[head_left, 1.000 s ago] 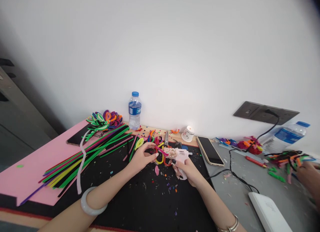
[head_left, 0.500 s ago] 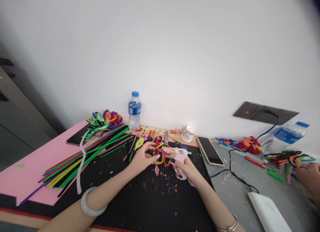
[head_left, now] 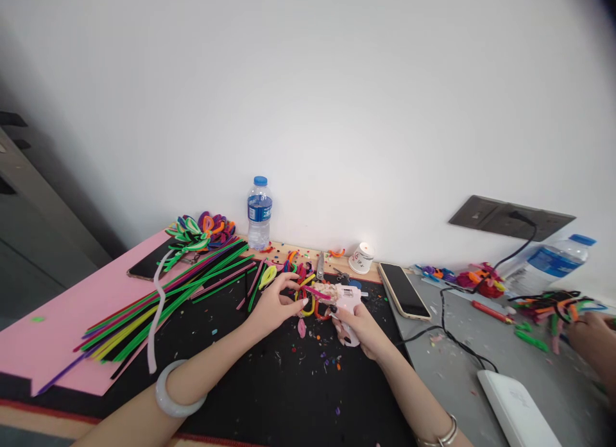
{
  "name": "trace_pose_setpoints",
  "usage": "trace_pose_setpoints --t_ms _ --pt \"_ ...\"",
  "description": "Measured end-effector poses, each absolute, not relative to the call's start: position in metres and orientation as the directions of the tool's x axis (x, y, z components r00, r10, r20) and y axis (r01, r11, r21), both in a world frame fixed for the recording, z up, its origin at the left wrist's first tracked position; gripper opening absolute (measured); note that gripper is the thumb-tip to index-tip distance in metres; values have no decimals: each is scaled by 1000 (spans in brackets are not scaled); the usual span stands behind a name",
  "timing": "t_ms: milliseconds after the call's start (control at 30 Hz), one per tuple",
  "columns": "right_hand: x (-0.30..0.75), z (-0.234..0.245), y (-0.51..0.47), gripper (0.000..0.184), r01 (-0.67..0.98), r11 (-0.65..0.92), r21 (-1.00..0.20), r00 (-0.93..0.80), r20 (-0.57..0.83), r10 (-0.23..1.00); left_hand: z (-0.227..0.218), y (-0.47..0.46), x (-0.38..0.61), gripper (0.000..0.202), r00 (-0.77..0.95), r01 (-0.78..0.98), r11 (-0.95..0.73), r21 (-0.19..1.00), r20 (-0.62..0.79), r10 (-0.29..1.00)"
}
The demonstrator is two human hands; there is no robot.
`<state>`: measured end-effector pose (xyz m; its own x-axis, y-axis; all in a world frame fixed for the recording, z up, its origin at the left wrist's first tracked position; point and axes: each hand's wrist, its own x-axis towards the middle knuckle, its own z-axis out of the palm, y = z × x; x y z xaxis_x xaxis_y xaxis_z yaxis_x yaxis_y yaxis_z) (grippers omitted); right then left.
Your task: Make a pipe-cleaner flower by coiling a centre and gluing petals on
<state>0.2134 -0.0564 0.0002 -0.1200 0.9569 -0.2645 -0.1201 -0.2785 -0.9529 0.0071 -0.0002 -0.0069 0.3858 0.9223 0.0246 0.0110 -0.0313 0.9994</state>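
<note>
My right hand (head_left: 360,326) grips a pale pink glue gun (head_left: 344,298) by its handle, nozzle pointing left. My left hand (head_left: 275,304) pinches a small looped piece of pink and yellow pipe cleaner (head_left: 308,299) right at the nozzle. Both hands work over a black mat (head_left: 269,383) strewn with tiny coloured scraps. More bent pipe cleaner pieces lie just behind the hands.
A fan of long pipe cleaners (head_left: 158,299) lies left on a pink sheet (head_left: 43,344). A water bottle (head_left: 259,214), scissors (head_left: 320,265), a paper cup (head_left: 361,257) and a phone (head_left: 404,290) stand behind. Another person's hand (head_left: 594,344) works at the right.
My left hand's fingers shifted slightly on the looped piece at the nozzle. The other person's hand at the right moved a little. The glue gun stays put.
</note>
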Motion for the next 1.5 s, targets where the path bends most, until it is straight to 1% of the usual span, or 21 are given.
trace_pose_setpoints --t_ms 567,1233,1500 --pt "212 1 -57 28 -123 -278 -953 -117 -264 957 -9 1 7 51 382 12 -34 999 27 924" --pt "213 3 -58 29 -105 -289 -952 -144 -273 951 1 -1 7 49 335 14 -10 1000 5 942" --pt "214 3 -59 28 -108 -301 -948 -142 -285 948 1 -1 7 49 353 26 -11 1000 1 936"
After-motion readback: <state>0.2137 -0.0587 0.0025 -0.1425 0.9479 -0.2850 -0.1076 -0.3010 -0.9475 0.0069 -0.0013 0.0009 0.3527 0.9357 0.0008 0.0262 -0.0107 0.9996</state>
